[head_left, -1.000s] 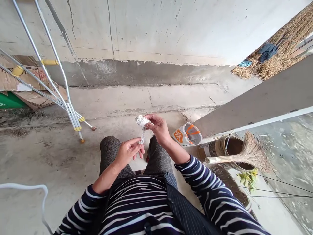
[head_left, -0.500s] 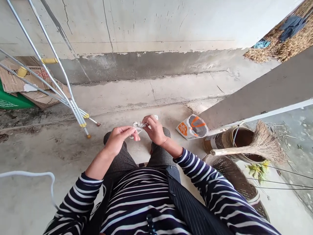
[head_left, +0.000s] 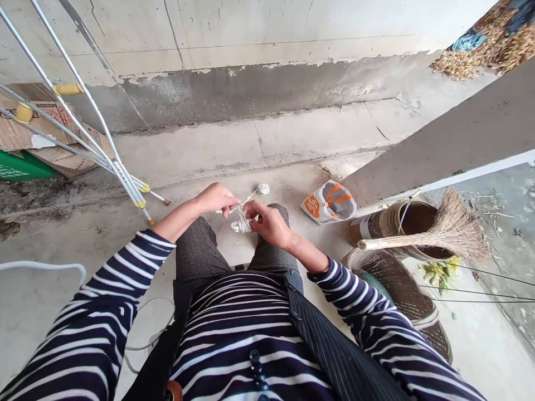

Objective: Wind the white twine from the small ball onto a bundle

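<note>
Pale wall (head_left: 267, 28) cracked and stained, rough grey band (head_left: 251, 92) along base; cracked concrete floor (head_left: 209, 150); grey pillar (head_left: 451, 128) at right; soft daylight.

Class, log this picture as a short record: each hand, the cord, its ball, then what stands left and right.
Left hand: closed on white cord
Right hand: curled beside the cord; firmness of grip unclear
Cord: loosely bunched between the knees
Ball: white, beyond the right hand
Left side: crutches
Right side: bag; broom across bucket

Bright, diffuse daylight, soft faint shadows, wide-angle stretching toward edges, mostly sharp focus
</note>
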A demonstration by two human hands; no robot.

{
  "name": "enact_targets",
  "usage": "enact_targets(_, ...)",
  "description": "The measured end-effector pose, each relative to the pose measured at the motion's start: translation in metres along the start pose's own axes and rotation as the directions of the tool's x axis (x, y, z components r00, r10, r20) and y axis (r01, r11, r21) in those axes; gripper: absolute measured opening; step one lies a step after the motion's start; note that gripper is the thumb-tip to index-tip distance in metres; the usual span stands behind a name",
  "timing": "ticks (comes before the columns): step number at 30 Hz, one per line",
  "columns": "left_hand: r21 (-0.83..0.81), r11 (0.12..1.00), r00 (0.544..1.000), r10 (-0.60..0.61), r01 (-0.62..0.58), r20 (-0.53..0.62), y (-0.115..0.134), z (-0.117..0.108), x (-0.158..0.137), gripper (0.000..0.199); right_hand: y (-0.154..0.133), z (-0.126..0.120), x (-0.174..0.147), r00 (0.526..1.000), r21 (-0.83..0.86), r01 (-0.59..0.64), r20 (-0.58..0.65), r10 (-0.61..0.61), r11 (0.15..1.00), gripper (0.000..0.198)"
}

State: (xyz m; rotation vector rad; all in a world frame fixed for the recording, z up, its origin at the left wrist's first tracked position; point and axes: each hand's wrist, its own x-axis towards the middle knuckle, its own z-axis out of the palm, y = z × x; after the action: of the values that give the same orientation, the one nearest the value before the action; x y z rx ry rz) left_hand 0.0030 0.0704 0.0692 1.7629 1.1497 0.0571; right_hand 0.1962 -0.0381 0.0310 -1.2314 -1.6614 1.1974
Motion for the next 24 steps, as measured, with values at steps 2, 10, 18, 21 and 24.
enact_targets(2, 0.145, 0.988, 0.99, -0.064, 0.045, 0.128, 0.002, 0.006, 0.018, 0.03, 0.006, 0.002, -0.004, 0.997, 0.206, -0.081, 0.034, 0.076, 0.975, 0.041)
enact_targets(10, -0.009, 0.964, 0.945, 0.257, -0.264, -0.202, -0.016, 0.048, 0.023, 0.027, 0.03, 0.003, -0.012, 0.956, 0.653, -0.198, -0.035, 0.29, 0.731, 0.038)
enact_targets(18, -0.314, 0.905, 0.946, 0.218, -0.288, -0.239, -0.039, 0.087, -0.005, 0.039, 0.022, 0.008, -0.008, 0.957, 0.601, -0.145, -0.116, 0.265, 0.786, 0.038)
enact_targets(21, -0.287, 0.911, 0.926, 0.198, -0.295, -0.323, -0.035, 0.092, -0.005, 0.034, 0.016, 0.01, -0.006, 0.956, 0.564, -0.123, -0.155, 0.251, 0.816, 0.043)
enact_targets(24, -0.258, 0.922, 0.915, 0.189, -0.291, -0.357, -0.033, 0.092, -0.006, 0.03, 0.009, 0.009, -0.007, 0.964, 0.551, -0.126, -0.127, 0.232, 0.825, 0.044)
